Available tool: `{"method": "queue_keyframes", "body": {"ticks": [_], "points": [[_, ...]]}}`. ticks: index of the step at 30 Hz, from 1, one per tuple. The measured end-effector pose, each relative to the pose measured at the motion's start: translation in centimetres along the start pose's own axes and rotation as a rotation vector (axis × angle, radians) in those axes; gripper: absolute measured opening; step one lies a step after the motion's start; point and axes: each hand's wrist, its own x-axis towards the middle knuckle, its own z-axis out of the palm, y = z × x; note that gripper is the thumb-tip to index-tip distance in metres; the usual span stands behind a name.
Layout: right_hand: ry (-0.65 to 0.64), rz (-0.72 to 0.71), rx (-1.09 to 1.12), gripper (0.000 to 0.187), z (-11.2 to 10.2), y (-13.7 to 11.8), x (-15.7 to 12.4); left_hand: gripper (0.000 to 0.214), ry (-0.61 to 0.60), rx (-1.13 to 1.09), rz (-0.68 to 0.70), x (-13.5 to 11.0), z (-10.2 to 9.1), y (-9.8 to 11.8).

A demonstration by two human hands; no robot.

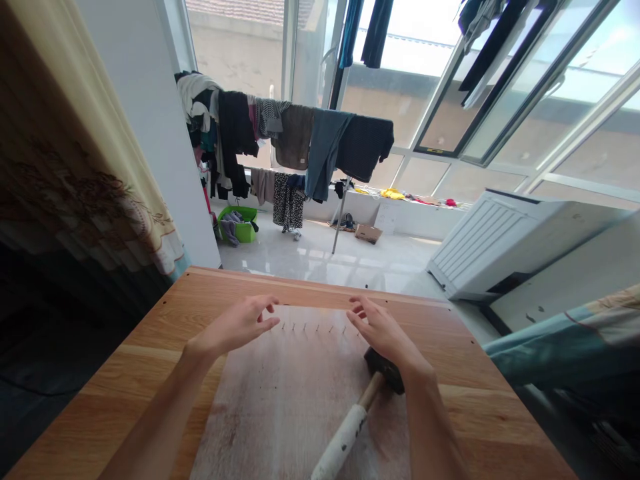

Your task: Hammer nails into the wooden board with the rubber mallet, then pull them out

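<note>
A pale wooden board (280, 400) lies on the wooden table (145, 367) in front of me. Several thin nails (317, 329) stand in a row along its far part, some of them leaning. Above the board's far left corner is my left hand (247, 321), fingers apart and loosely curved, holding nothing. My right hand (379, 330) hovers at the far right side, also with parted, bent fingers and nothing in them. Beneath my right wrist rests a hammer with a black head (383, 368) and a white-wrapped handle (343, 440) slanting toward me. My right forearm hides part of the head.
Beyond the table, a drying rack bears hanging clothes (327, 143). A green basin (245, 230) with cloth in it and a small cardboard box (369, 233) sit on the tiled floor. A white ribbed cabinet (490, 233) stands at right; a patterned curtain (100, 167) hangs at left.
</note>
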Motion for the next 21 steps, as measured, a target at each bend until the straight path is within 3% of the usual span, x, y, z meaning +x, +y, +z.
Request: {"method": "queue_keyframes", "body": {"ticks": [13, 21], "points": [[-0.089, 0.051, -0.004, 0.037, 1.2, 1.1, 0.3, 0.036, -0.049, -0.098, 0.010, 0.9, 1.5, -1.9], [-0.129, 0.055, -0.014, 0.034, 1.2, 0.6, 0.4, 0.015, -0.037, -0.270, 0.002, 1.6, 1.8, -2.7]]}}
